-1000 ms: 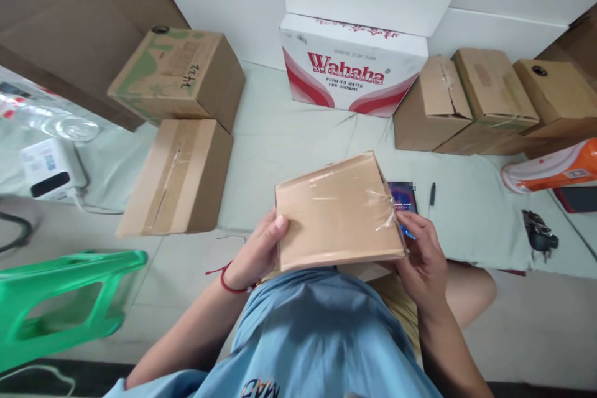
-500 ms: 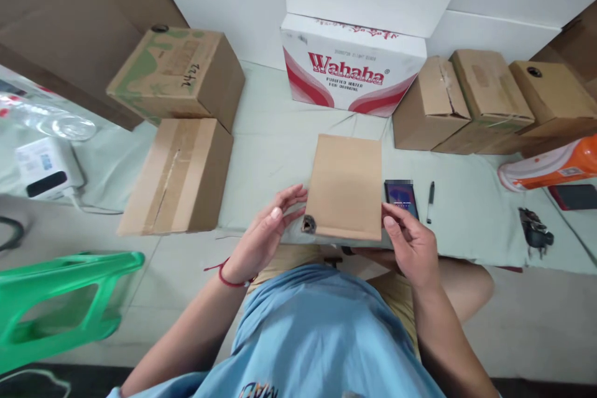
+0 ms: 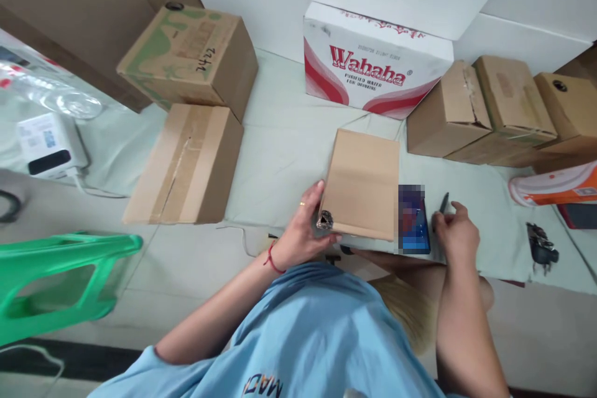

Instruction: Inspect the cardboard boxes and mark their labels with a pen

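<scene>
A small flat cardboard box [image 3: 364, 181] lies on the pale green sheet [image 3: 284, 149] in front of me. My left hand [image 3: 303, 230] grips its near left corner, thumb on top beside a dark hole in the cardboard. My right hand [image 3: 456, 235] rests to the right of a phone [image 3: 413, 224], fingers curled round the lower end of a black pen [image 3: 443, 204]. The phone lies between the box and that hand.
Cardboard boxes [image 3: 186, 161] [image 3: 191, 56] sit at the left, a Wahaha carton [image 3: 373, 62] at the back, more boxes [image 3: 494, 112] at the right. A green stool [image 3: 60, 286], a white device [image 3: 49, 146], an orange bottle [image 3: 555, 183] and dark keys [image 3: 541, 242] lie around.
The box was held tilted in both hands, then laid flat on the sheet. My left hand now grips its corner; my right hand has moved right to the pen.
</scene>
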`<state>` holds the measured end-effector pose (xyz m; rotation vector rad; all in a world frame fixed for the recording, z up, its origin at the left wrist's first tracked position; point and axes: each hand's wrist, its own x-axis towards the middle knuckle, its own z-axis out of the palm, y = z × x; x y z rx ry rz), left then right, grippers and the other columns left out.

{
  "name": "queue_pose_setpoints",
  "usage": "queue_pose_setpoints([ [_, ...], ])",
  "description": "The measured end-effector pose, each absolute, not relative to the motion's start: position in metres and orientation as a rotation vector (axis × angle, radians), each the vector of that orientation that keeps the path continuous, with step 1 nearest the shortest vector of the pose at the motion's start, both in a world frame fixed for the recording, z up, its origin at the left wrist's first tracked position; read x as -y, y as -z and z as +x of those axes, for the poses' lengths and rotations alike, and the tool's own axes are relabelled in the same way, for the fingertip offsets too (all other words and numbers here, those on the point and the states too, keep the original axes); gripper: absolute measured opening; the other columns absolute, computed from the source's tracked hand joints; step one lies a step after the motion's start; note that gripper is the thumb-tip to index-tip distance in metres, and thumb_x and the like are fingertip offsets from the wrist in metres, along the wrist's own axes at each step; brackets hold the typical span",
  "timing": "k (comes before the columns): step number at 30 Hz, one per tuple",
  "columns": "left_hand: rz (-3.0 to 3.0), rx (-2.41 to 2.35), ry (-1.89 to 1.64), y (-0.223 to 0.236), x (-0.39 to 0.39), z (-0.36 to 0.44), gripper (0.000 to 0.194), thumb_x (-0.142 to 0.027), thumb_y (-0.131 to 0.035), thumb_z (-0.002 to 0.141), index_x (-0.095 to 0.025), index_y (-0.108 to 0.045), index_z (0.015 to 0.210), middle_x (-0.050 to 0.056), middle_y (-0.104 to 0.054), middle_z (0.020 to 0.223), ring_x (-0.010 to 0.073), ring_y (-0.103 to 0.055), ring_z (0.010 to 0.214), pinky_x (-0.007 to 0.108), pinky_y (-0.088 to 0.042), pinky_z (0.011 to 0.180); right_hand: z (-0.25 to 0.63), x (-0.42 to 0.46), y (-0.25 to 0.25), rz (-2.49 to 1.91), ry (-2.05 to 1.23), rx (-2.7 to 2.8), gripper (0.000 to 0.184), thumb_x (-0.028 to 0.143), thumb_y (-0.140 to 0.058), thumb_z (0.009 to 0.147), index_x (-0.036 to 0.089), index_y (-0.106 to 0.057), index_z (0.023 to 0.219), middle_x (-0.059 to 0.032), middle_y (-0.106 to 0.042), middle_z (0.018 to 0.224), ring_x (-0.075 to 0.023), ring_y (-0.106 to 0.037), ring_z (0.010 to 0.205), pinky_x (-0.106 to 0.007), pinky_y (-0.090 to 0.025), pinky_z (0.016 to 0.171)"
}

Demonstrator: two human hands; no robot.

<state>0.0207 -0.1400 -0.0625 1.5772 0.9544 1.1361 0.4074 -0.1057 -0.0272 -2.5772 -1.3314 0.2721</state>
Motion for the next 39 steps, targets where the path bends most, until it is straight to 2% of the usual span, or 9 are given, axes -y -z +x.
queue_pose_setpoints([
  [5,1.815,-0.955,-1.16,0.069,0.114,0.022,0.107,-0.05,-0.093,0.085,-0.038,-0.035,0.173,0.02,-0.03,0.174,0.0437,-0.034,0.163,0.062,-0.038,0.131,0.411,0.114,0.016,-2.236,-0.425,0.97,0.058,0.033,-0.071,0.075,0.017,-0.076,0.13,-0.0006,-0.064,0.068,-0.0214,-0.058,0.063,-0.035,-0.047,0.065],
  [8,1.896,-0.905,-1.189,0.078,0.103,0.02,0.109,-0.056,-0.096,0.08,-0.041,-0.037,0.171,0.02,-0.031,0.17,0.0449,-0.039,0.16,0.063,-0.044,0.125,0.411,0.123,-0.005,-1.579,-0.731,0.614,0.043,0.041,-0.071,0.066,0.016,-0.076,0.101,0.0041,-0.052,0.063,-0.0105,-0.037,0.052,-0.024,-0.028,0.048],
  [11,1.907,-0.921,-1.205,0.084,0.101,0.023,0.111,-0.058,-0.096,0.079,-0.042,-0.036,0.17,0.02,-0.031,0.169,0.0457,-0.04,0.159,0.063,-0.046,0.124,0.395,0.127,-0.034,-1.185,-0.902,0.562,0.041,0.035,-0.079,0.059,0.017,-0.074,0.096,0.008,-0.043,0.063,-0.0065,-0.027,0.051,-0.019,-0.023,0.044],
  [14,1.885,-1.041,-1.154,0.083,0.104,0.033,0.113,-0.059,-0.096,0.078,-0.038,-0.037,0.171,0.021,-0.031,0.171,0.0469,-0.04,0.159,0.063,-0.044,0.125,0.36,0.126,-0.056,-1.076,-0.961,0.749,0.032,0.043,-0.089,0.072,0.024,-0.064,0.077,0.0113,-0.03,0.054,-0.0076,-0.022,0.046,-0.022,-0.029,0.043],
  [16,1.886,-1.099,-1.136,0.082,0.106,0.041,0.113,-0.058,-0.095,0.079,-0.037,-0.035,0.172,0.021,-0.031,0.172,0.0467,-0.041,0.159,0.062,-0.046,0.125,0.329,0.124,-0.064,-1.055,-0.995,0.938,0.048,0.055,-0.083,0.087,0.025,-0.053,0.066,0.0108,-0.026,0.049,-0.0079,-0.02,0.041,-0.025,-0.029,0.043],
  [19,1.901,-1.121,-1.152,0.081,0.107,0.049,0.113,-0.059,-0.094,0.08,-0.038,-0.033,0.173,0.022,-0.03,0.173,0.0462,-0.044,0.158,0.061,-0.049,0.122,0.285,0.119,-0.067,-1.123,-0.978,1.195,0.035,0.051,-0.074,0.099,0.024,-0.068,0.078,0.0068,-0.045,0.054,-0.0086,-0.033,0.04,-0.025,-0.029,0.041],
  [23,1.925,-1.114,-1.181,0.086,0.106,0.05,0.113,-0.062,-0.093,0.08,-0.037,-0.033,0.173,0.023,-0.03,0.173,0.0469,-0.046,0.157,0.06,-0.051,0.12,0.25,0.107,-0.061,-1.217,-1.019,1.555,0.023,0.04,-0.076,0.099,0.025,-0.076,0.116,0.001,-0.07,0.077,-0.0146,-0.063,0.061,-0.026,-0.049,0.054],
  [29,1.914,-1.052,-1.248,0.09,0.107,0.047,0.109,-0.062,-0.089,0.085,-0.04,-0.031,0.174,0.022,-0.031,0.173,0.0466,-0.047,0.156,0.059,-0.052,0.118,0.247,0.104,-0.049,-1.129,-0.837,1.78,0.009,0.021,-0.068,0.094,0.023,-0.072,0.085,0.0042,-0.064,0.064,-0.0108,-0.052,0.051,-0.026,-0.04,0.05],
  [39,1.989,-1.102,-1.217,0.088,0.106,0.047,0.116,-0.063,-0.091,0.083,-0.044,-0.022,0.175,0.022,-0.031,0.171,0.0459,-0.046,0.156,0.062,-0.051,0.119,0.24,0.099,-0.057,-1.009,-0.634,2.063,0.011,0.018,-0.063,0.097,0.025,-0.07,0.093,0.002,-0.076,0.075,-0.0138,-0.069,0.061,-0.027,-0.055,0.061],
])
